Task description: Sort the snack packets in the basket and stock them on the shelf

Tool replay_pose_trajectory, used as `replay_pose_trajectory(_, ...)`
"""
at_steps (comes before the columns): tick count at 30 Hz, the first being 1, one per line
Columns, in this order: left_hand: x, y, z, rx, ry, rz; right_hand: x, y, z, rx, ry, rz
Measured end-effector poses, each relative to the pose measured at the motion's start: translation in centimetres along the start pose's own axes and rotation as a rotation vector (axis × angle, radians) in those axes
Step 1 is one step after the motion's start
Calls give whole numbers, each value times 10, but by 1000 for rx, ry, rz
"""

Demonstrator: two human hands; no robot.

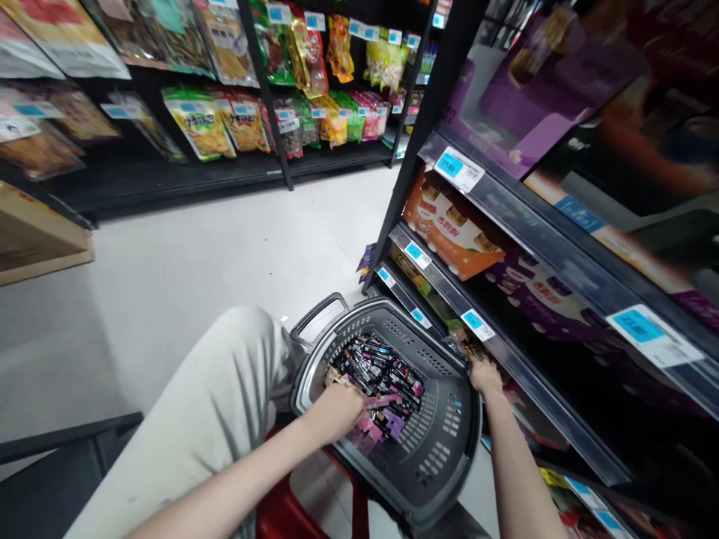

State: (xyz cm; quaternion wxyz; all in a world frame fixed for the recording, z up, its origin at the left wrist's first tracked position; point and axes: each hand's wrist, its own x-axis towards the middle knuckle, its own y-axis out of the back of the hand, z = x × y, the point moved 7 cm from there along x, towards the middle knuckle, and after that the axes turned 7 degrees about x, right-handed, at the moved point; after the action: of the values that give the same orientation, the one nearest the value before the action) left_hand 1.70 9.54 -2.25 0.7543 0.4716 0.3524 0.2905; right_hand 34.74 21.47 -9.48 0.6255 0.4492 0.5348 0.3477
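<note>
A dark grey plastic shopping basket [443, 479] sits tilted in front of me, near my bent knee. Inside it lies a heap of small, slim packets [374, 367], mostly black with pink and purple ones among them. My left hand [340, 410] reaches over the near rim into the heap. Its fingers are curled, and a pink slim packet [383, 402] sticks out from them. Beyond the basket's right rim, my right hand [486, 376] is at a low shelf, closed beside a shiny, clear-wrapped item [463, 344]. Its fingertips are partly hidden, so what it grips is unclear.
Close on the right, a shelf rack [505, 322] with price tags holds an orange multipack of cups [449, 224] and purple packs. Snack bags [199, 123] fill the shelves across the pale floor [225, 247]. A cardboard box [45, 239] stands left; red plastic [292, 509] shows below the basket.
</note>
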Motion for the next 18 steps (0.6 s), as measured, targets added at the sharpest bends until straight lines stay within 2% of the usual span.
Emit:
replay_pose_trajectory(4, 7, -10, -7, 8, 24, -34, 18, -8, -3, -55, -13, 19)
replay_pose_trajectory(7, 11, -15, -12, 0, 41, -40, 12, -4, -2, -77, 2, 66)
replay_pose_trajectory(9, 12, -15, -13, 2, 40, -41, -5, 6, -6, -67, 111, 180)
replay_pose_trajectory(11, 12, -15, -13, -7, 42, -53, -32, 17, -17, 12, 287, 317)
replay_pose_trajectory(13, 11, -11, -11, -47, 47, -56, -65, 28, -28, 193, 395, 434)
replay_pose_trajectory(14, 10, -8, -9, -83, 42, -50, -82, 34, -31, 324, 385, 493)
replay_pose_trajectory(16, 9, 2, -2, -202, 23, -16, -118, 43, -37, 655, 248, 600)
replay_pose_trajectory(18, 6, 14, 8, -380, -1, 38, -150, 39, -49, 1047, 64, 565)
